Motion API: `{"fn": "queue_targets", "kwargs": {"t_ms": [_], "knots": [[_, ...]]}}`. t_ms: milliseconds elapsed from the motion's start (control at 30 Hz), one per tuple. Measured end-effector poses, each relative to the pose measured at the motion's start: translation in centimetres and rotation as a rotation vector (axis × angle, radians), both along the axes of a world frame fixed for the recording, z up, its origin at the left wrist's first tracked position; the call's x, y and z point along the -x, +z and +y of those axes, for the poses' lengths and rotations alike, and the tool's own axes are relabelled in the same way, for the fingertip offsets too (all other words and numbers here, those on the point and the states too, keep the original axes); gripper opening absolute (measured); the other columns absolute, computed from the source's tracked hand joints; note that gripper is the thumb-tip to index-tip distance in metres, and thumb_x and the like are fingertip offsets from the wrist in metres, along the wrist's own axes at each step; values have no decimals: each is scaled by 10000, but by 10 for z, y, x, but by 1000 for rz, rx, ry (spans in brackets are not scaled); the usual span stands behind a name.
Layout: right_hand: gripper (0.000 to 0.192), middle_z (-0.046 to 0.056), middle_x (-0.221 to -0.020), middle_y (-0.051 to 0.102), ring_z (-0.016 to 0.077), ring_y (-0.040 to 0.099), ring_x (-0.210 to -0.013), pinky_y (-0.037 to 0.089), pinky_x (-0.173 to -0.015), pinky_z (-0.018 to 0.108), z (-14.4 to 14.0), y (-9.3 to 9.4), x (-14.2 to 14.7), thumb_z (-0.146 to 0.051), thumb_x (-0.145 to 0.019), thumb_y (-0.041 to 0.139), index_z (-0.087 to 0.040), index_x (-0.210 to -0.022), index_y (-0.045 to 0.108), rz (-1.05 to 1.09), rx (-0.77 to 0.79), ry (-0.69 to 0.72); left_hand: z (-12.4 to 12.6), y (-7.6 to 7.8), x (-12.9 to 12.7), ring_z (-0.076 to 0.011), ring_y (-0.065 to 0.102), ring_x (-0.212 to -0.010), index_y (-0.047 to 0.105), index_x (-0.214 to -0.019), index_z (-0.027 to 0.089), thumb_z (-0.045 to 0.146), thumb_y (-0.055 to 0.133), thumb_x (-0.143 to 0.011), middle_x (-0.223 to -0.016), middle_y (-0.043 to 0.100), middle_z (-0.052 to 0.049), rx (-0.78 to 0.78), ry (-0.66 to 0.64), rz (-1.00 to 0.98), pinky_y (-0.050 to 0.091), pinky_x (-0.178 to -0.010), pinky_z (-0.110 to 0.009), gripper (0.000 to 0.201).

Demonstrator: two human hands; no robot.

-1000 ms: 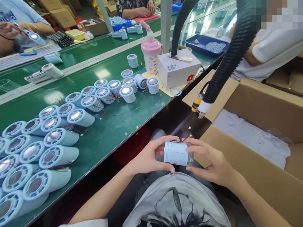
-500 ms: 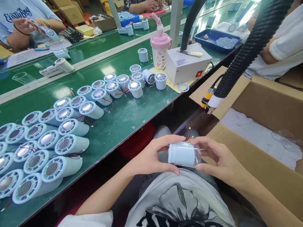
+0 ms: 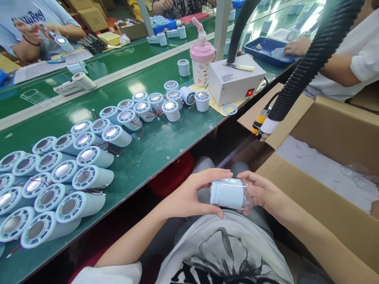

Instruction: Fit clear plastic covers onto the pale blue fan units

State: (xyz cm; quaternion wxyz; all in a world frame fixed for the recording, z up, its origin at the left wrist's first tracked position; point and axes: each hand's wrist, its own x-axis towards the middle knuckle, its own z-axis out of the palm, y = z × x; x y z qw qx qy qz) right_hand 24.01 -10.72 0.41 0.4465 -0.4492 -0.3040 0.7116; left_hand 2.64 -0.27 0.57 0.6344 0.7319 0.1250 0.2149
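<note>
Above my lap, my left hand (image 3: 198, 193) is closed round a light-blue cylindrical housing (image 3: 227, 193), thumb below and fingers on top. A clear plastic sleeve (image 3: 246, 194) wraps the housing and juts past its right end. My right hand (image 3: 263, 193) grips that clear end, with some fingertips hidden behind it. On the green bench to the left stand several similar light-blue housings (image 3: 93, 156) with round metallic centres and thin red and black wires.
An open cardboard box (image 3: 299, 189) with white sheets is at my right. Over its edge hangs a black corrugated hose (image 3: 310, 67) with a nozzle. A white control box (image 3: 233, 83) and a pink-lidded cup (image 3: 202, 59) stand on the bench (image 3: 154, 146). Co-workers sit around.
My right fingers have shifted round the clear end, and the wires seen above the housing are out of sight. A co-worker's hand at right has reached to the blue tray.
</note>
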Motion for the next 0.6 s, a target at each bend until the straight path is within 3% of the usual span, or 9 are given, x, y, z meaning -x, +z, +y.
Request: {"fn": "queue_targets", "kwargs": {"t_ms": [300, 467, 600], "knots": [[439, 16, -608, 664, 118, 657, -510, 507, -453, 139, 2, -2, 6, -601, -859, 580, -163, -830, 556, 163, 152, 72, 1, -6, 2, -279, 472, -1319, 480, -1366, 363, 140, 864, -586, -1421, 514, -60, -59, -23, -16, 428, -1083, -412, 897], [588, 82, -642, 675, 108, 649, -482, 488, -428, 115, 5, -5, 8, -680, -851, 512, -105, -776, 610, 215, 236, 157, 1, -6, 3, -291, 471, -1321, 487, -1365, 347, 157, 862, -596, -1424, 512, -76, -100, -9, -7, 395, -1103, -451, 877], [553, 74, -668, 683, 114, 657, -499, 499, -438, 125, 4, -6, 9, -661, -869, 506, -119, -811, 596, 210, 207, 144, 1, -4, 4, -285, 479, -1316, 479, -1366, 361, 170, 862, -601, -1417, 521, -65, -129, -4, -7, 378, -1113, -454, 876]]}}
